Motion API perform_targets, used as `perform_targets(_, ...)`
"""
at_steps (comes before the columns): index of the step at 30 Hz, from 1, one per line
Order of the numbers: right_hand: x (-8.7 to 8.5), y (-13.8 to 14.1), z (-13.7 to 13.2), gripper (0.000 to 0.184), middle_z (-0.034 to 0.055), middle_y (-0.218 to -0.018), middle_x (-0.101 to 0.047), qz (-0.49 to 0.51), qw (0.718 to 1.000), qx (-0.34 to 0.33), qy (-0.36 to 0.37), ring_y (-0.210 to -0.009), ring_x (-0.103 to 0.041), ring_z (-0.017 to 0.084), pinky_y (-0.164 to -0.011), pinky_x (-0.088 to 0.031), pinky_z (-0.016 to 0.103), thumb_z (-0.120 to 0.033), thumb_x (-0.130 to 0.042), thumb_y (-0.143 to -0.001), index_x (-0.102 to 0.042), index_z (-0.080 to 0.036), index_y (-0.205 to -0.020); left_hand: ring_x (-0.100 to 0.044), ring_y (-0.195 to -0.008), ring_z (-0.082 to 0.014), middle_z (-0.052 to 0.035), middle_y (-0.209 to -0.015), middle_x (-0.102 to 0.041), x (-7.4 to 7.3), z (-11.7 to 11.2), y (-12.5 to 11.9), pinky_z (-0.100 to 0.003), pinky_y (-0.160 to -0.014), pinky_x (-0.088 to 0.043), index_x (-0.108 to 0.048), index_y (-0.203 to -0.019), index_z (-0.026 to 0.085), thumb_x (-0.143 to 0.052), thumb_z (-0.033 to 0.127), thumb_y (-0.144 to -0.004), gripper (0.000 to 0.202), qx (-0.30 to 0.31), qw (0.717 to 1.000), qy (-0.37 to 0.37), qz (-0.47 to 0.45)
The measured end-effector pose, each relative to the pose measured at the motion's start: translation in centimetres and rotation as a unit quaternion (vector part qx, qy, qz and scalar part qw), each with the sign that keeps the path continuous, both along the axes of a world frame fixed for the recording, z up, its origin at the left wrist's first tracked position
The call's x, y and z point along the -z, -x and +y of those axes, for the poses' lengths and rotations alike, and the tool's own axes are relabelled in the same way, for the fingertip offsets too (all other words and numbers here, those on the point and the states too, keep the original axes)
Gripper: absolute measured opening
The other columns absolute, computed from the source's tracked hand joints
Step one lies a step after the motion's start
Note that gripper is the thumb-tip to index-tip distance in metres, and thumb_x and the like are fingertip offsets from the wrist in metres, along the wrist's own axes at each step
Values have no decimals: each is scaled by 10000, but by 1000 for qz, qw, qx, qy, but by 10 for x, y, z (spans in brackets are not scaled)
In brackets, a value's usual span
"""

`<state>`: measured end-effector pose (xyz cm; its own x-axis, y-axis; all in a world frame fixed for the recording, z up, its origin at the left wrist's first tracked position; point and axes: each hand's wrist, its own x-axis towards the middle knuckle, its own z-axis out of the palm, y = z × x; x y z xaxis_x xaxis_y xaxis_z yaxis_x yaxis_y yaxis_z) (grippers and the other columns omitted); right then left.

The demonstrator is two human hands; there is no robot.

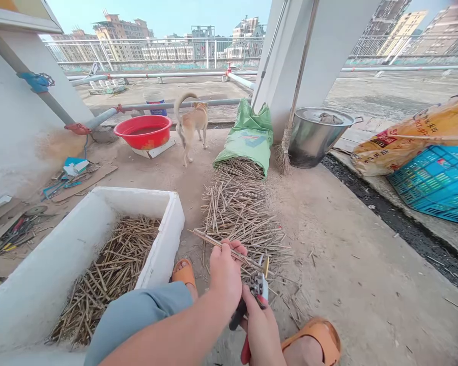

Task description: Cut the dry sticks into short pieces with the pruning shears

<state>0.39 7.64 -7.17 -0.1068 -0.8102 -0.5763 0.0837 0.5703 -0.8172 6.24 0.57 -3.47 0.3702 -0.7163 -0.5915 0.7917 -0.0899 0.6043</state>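
My left hand (226, 269) is closed around a small bundle of dry sticks (208, 238), which points up and to the left. In my right hand (261, 325) is a pair of pruning shears (257, 284) with dark and red handles. Its blades lie at the right end of the sticks; whether they touch them I cannot tell. Beneath and beyond my hands a pile of long dry sticks (238, 213) spreads on the concrete, spilling from a green sack (248, 137). At my left stands a white foam box (168, 218) holding many short cut sticks (110, 269).
A dog (193, 124) stands beside a red basin (143, 131). A broom (286, 147) leans at a pillar near a lidded metal pot (316, 137). Right lie a blue crate (435, 183) and an orange sack (412, 132). Tools and scraps (17, 229) lie far left.
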Motion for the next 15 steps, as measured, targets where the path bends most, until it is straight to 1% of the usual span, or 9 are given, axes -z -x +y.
perform_targets(3,6,-6,1,417,-49,-421,-439,-10,998,29,-48,-374,-430,120,-363,-361,242,-589,-546,-705,-424,-222,-547,-568,-628,-84,-6,-746,-573,0,1,0,-274,-737,-495,-456,-788,183,-377,134,-862,118,13,999,11,-28)
perform_targets(5,9,-5,1,448,-82,-381,-340,-18,997,51,-56,-323,-329,97,-334,-314,243,-617,-527,-700,-366,-237,-527,-584,-644,-86,-7,-752,-582,-3,0,-1,-273,-746,-498,-462,-800,182,-387,138,-859,105,9,999,-2,-32)
perform_targets(6,11,-1,0,456,-88,-379,-317,-16,997,55,-55,-320,-307,93,-336,-310,246,-628,-513,-703,-351,-240,-526,-592,-647,-89,-9,-748,-588,-4,-2,-3,-281,-753,-503,-463,-809,181,-393,132,-854,96,2,1000,-11,-25)
perform_targets(7,11,6,-1,457,-85,-384,-321,-8,998,46,-50,-330,-316,96,-352,-321,251,-630,-505,-707,-352,-239,-527,-600,-645,-93,-14,-743,-597,-7,-4,-5,-292,-758,-508,-463,-816,178,-400,124,-848,89,-1,1000,-18,-12)
perform_targets(8,11,15,-3,453,-73,-396,-351,6,999,19,-40,-355,-349,105,-380,-342,256,-627,-505,-710,-373,-231,-533,-608,-643,-99,-23,-741,-608,-9,-5,-7,-303,-757,-514,-466,-823,172,-409,116,-839,81,3,1000,-23,4)
perform_targets(9,11,27,-4,442,-57,-417,-393,25,999,-23,-24,-395,-390,118,-417,-363,260,-619,-508,-713,-409,-220,-553,-617,-641,-107,-35,-745,-620,-11,-7,-9,-313,-751,-520,-473,-829,163,-421,110,-830,75,19,999,-25,22)
perform_targets(11,6,56,-8,408,-23,-501,-479,66,988,-134,29,-502,-455,141,-502,-389,264,-589,-525,-724,-473,-199,-618,-637,-654,-130,-67,-779,-647,-16,-9,-12,-323,-728,-531,-502,-846,140,-457,111,-809,65,84,995,-28,55)
perform_targets(13,-1,86,-12,363,-18,-578,-498,110,960,-242,92,-575,-459,147,-559,-382,260,-547,-519,-754,-487,-200,-652,-650,-679,-146,-87,-817,-663,-20,-9,-13,-312,-704,-537,-534,-862,120,-505,119,-786,81,161,983,-32,77)
perform_targets(15,-11,110,-15,333,-24,-611,-473,154,923,-329,129,-598,-433,144,-573,-359,254,-501,-486,-795,-468,-207,-641,-655,-712,-155,-96,-846,-669,-23,-7,-12,-287,-681,-536,-560,-867,111,-556,130,-765,103,224,970,-29,85)
